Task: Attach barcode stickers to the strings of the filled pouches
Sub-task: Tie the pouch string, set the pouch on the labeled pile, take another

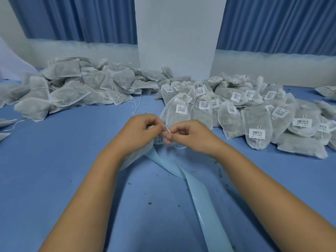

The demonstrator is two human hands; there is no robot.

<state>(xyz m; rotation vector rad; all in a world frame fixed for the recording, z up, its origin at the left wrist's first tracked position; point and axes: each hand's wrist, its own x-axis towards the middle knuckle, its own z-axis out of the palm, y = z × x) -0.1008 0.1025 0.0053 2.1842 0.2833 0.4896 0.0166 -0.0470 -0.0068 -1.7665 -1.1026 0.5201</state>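
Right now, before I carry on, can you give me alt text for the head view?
Left hand and right hand meet over the blue table, pinching a thin white string just above a barcode sticker. A pale blue backing strip trails toward the viewer. Unlabelled pouches heap at left, labelled pouches at right.

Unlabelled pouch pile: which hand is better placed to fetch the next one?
Left, probably. The unlabelled pile lies on the side of the left hand; the right hand sits by the labelled pile. Both pinch at the barcode sticker.
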